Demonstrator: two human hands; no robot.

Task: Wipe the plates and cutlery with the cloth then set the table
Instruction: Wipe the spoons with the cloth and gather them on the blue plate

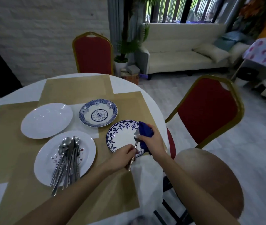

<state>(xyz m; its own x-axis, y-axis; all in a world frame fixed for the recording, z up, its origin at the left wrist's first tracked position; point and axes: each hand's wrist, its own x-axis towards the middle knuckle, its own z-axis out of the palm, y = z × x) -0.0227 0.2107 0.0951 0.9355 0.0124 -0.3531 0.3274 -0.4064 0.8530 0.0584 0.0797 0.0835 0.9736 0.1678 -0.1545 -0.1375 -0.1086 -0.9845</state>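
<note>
My left hand (123, 157) grips the handle of a steel spoon (136, 138) and holds it over a blue-rimmed flat plate (121, 137). My right hand (152, 142) grips a dark blue cloth (145, 131) bunched against the spoon's bowl. To the left, a white plate (87, 146) carries a pile of several knives and spoons (68, 159). A plain white plate (47, 120) and a blue-patterned deep plate (98, 113) lie farther back.
The round white table (125, 83) is covered with tan paper mats (77, 90). Two red chairs stand by it, one at the far side (93, 54) and one at the right (208, 109). My knee (210, 179) is at the lower right.
</note>
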